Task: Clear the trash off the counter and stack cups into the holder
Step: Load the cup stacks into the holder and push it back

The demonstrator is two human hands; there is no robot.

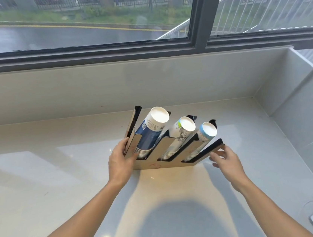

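Fingers (122,145) partly hidden behind cup holder (176,162) edge

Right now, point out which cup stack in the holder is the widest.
The dark blue cup stack, in the slot beside the left hand. Its white base is clearly bigger than those of the sketch-printed middle stack and the light-blue-rimmed stack.

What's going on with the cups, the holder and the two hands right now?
Holder: on the counter, three slots filled.
Blue cups: stacked, leaning in the left slot.
Middle cups: stacked in the middle slot.
Right cups: stacked in the right slot.
Left hand: gripping the holder's left side.
Right hand: open, fingertips at the holder's right edge.
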